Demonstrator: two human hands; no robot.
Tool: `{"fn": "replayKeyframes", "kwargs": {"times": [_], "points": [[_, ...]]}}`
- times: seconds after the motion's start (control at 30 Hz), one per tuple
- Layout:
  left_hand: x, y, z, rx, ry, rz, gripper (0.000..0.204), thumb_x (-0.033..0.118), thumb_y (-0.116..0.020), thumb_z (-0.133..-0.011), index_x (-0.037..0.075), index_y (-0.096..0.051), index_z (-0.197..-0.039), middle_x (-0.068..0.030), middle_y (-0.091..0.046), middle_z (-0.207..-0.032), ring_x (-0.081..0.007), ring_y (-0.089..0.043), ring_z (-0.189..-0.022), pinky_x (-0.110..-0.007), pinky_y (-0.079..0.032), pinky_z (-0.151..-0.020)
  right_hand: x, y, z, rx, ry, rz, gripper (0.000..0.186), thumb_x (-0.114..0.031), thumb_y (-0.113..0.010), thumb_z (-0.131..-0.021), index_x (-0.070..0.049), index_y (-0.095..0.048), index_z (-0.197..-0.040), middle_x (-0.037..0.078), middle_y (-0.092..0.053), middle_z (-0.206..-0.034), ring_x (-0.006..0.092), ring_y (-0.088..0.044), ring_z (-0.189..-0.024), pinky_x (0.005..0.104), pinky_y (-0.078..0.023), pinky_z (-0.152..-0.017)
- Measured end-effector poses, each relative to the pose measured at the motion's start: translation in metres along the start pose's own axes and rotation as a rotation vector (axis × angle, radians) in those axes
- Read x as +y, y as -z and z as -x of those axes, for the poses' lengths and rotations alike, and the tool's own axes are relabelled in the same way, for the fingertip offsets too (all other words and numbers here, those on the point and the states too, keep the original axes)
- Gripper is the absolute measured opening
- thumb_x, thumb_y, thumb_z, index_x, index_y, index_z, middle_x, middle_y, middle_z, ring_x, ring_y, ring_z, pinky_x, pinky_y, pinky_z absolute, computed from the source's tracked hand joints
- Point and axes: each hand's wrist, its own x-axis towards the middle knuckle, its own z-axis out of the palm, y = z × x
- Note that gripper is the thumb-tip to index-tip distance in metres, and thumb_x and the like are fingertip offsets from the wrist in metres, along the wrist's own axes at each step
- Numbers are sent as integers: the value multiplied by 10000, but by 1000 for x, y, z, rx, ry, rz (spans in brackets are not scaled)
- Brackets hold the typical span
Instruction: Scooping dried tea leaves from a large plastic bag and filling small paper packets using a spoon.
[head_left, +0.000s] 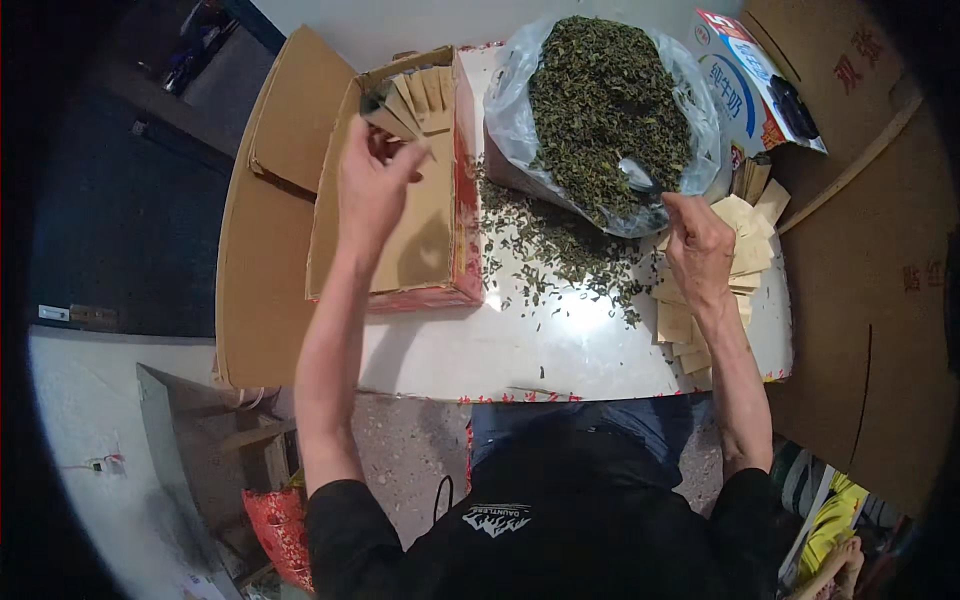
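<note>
Your 2 hands are well apart. Left hand (378,185) pinches 1 tan packet (393,124) over the box (467,205), 11 o'clock. Right hand (700,245) seems closed on the spoon (636,175) in the dried leaves (600,105), 12 o'clock. Looks like packet stowing; next calls for clean left release, clear of neighbouring packets (432,90).

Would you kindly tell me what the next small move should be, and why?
I'd probably have the left hand settle the packet apparently at its fingertips against the row of packets: it is right beside them, and the cardboard box has bare bottom nearby. The right hand is at the spoon in the leaves.
</note>
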Motion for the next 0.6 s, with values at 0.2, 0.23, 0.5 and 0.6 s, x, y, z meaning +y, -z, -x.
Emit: {"fn": "replayKeyframes", "kwargs": {"times": [0.2,0.23,0.5,0.6], "points": [[-100,30,-92,135,426,-203,391,93,-732,-884,-53,-610,-1224,-123,-734,-1003,-170,-714,-789,-330,-567,-604,3,-4,2,4,-14,-38,281,129,-668,-894,-23,-754,-1115,153,-749,-914,300,-752,-787,378,-576,-690],[-117,43,-104,138,426,-208,391,93,-732,-884,-53,-610,-1224,-123,-734,-1003,-170,-714,-789,-330,-567,-604,2,-3,0,-3,5,-44,292,135,-665,-891,-20,-753,-1122,148,-750,-918,291,-753,-788,370,-576,-687],[-212,96,-158,127,522,-469,295,156,-713,-827,-90,-745,-986,-191,-762,-846,-233,-747,-678,-392,-565,-560,-3,-1,-4,-42,14,-74,323,166,-656,-869,8,-744,-1137,146,-751,-930,261,-746,-769,338,-568,-656],[-236,100,-174,188,456,-560,366,219,-729,-802,-108,-767,-961,-212,-778,-844,-277,-785,-744,-423,-596,-632,-2,3,-2,-74,7,-83,332,176,-654,-857,12,-744,-1131,153,-753,-936,265,-748,-771,342,-569,-660]]}}
